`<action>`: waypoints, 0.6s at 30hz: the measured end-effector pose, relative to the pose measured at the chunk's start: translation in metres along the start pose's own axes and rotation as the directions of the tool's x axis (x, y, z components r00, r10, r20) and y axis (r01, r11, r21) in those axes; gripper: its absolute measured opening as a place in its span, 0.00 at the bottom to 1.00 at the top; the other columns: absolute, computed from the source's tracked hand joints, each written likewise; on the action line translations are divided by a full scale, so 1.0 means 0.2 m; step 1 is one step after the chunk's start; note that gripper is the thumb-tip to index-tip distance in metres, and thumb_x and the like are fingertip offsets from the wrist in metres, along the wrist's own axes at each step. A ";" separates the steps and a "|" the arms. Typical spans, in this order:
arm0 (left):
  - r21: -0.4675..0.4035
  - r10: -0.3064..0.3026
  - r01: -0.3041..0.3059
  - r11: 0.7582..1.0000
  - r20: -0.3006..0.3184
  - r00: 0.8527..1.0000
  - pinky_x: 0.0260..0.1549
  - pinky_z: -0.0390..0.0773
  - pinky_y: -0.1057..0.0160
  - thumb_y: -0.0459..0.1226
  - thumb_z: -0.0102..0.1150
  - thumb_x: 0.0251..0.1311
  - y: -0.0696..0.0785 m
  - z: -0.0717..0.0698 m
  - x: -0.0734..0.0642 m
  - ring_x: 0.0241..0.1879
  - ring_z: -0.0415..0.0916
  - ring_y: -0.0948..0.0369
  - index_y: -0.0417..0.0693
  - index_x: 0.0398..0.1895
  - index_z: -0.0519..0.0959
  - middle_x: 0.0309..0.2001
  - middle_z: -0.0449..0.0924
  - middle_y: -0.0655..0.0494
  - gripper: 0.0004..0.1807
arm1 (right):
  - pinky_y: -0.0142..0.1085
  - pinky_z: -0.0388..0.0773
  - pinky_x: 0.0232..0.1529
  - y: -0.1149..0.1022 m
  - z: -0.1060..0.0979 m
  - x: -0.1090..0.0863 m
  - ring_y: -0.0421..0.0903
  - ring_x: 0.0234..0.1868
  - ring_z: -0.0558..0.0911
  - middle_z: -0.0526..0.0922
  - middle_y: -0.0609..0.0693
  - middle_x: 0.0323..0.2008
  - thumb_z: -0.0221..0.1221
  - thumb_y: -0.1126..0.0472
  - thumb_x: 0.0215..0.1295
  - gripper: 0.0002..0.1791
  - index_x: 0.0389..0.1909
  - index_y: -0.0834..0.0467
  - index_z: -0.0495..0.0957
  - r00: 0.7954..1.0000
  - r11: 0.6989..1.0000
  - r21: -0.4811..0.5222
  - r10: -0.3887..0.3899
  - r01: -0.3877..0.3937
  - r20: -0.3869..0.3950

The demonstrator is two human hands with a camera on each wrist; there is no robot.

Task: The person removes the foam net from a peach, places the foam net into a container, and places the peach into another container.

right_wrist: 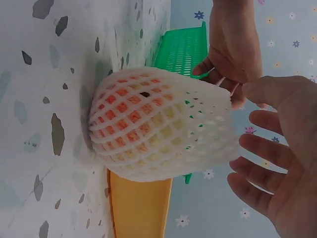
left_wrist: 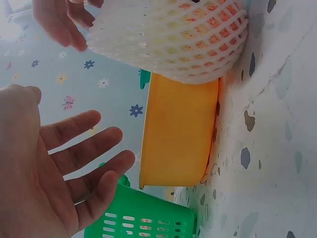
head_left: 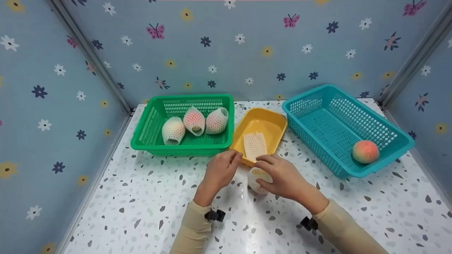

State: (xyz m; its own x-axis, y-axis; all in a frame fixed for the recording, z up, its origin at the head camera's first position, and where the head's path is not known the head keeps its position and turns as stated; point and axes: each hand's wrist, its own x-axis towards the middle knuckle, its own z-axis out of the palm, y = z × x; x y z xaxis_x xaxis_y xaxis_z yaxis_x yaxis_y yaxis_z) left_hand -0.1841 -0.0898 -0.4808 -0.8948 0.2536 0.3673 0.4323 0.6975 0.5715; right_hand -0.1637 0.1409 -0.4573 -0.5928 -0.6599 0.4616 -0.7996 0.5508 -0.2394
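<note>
Beige sleeves (head_left: 192,229) enter my head view between 6 and 7 o'clock and between 4 and 5 o'clock, each with a small dark wrist camera (head_left: 215,215) near the cuff. I take all bearings below from the netted peach (head_left: 257,186) between the hands.

At 10 o'clock: green basket (head_left: 183,149), containing three netted fruits (head_left: 194,120) side by side.

At 9 o'clock: left hand (head_left: 219,170), fingers extended and spread, holding nothing. I see it set apart from the peach in the left wrist view.

At 12 o'clock: yellow tray (head_left: 259,123), just beside the green basket. One flat foam net (head_left: 255,146) lies in its 6 o'clock half.

Reference position: the peach sits on the speckled tabletop (head_left: 141,211), just beyond the tray's near wall, loose end of its netting uppermost.

At 3 o'clock: right hand (head_left: 284,177), thumb and fingers held wide about that loose end. Fingertips overlap the netting in my feed, so I cannot confirm contact.

At 2 o'clock: teal basket (head_left: 310,139), angled, with one bare peach (head_left: 366,151) toward the basket's 4 o'clock end.
</note>
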 end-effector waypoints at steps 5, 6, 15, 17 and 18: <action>0.033 0.007 -0.007 0.999 -0.006 1.000 0.27 0.74 0.59 0.53 0.41 0.74 0.00 0.01 0.00 0.26 0.74 0.60 0.52 0.29 0.78 0.25 0.75 0.61 0.22 | 0.43 0.78 0.45 -0.01 0.06 0.00 0.49 0.49 0.78 0.80 0.50 0.50 0.71 0.59 0.52 0.26 0.55 0.54 0.80 0.993 0.999 -0.026 0.047 -0.044 0.107; 0.036 0.010 -0.010 0.999 -0.005 1.000 0.28 0.74 0.58 0.52 0.43 0.74 0.00 0.01 0.00 0.27 0.75 0.59 0.51 0.30 0.79 0.26 0.76 0.60 0.21 | 0.43 0.78 0.44 -0.01 0.07 0.00 0.49 0.48 0.78 0.81 0.49 0.49 0.71 0.61 0.51 0.26 0.55 0.54 0.80 0.991 0.998 -0.026 0.056 -0.054 0.117; 0.036 0.013 -0.014 0.999 0.026 1.000 0.33 0.77 0.57 0.49 0.45 0.74 0.02 0.02 0.00 0.31 0.77 0.59 0.49 0.38 0.81 0.33 0.80 0.58 0.18 | 0.39 0.80 0.37 0.03 0.11 -0.01 0.47 0.40 0.81 0.85 0.48 0.39 0.69 0.71 0.52 0.13 0.39 0.57 0.84 0.999 1.000 0.019 -0.001 0.000 0.045; 0.037 0.015 -0.016 0.999 0.028 0.999 0.30 0.76 0.58 0.49 0.44 0.74 0.02 0.02 0.00 0.29 0.76 0.59 0.50 0.36 0.81 0.30 0.79 0.59 0.19 | 0.39 0.80 0.37 0.03 0.11 -0.01 0.48 0.39 0.81 0.85 0.48 0.38 0.69 0.72 0.51 0.13 0.38 0.57 0.84 1.000 0.999 0.029 -0.014 0.013 0.024; 0.038 0.016 -0.017 0.999 0.029 0.999 0.29 0.75 0.58 0.50 0.44 0.74 0.03 0.02 0.00 0.27 0.75 0.59 0.50 0.35 0.81 0.29 0.78 0.60 0.19 | 0.39 0.80 0.37 0.04 0.11 -0.01 0.48 0.39 0.81 0.85 0.49 0.38 0.69 0.73 0.51 0.13 0.37 0.57 0.84 1.000 0.999 0.033 -0.019 0.018 0.017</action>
State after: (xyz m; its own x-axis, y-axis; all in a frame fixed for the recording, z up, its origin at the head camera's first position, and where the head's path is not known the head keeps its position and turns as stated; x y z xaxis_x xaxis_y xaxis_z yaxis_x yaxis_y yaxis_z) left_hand -0.1827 -0.0834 -0.4806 -0.8907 0.2841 0.3549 0.4430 0.7179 0.5370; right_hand -0.1702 0.1353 -0.4787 -0.5790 -0.6786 0.4519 -0.8131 0.5214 -0.2588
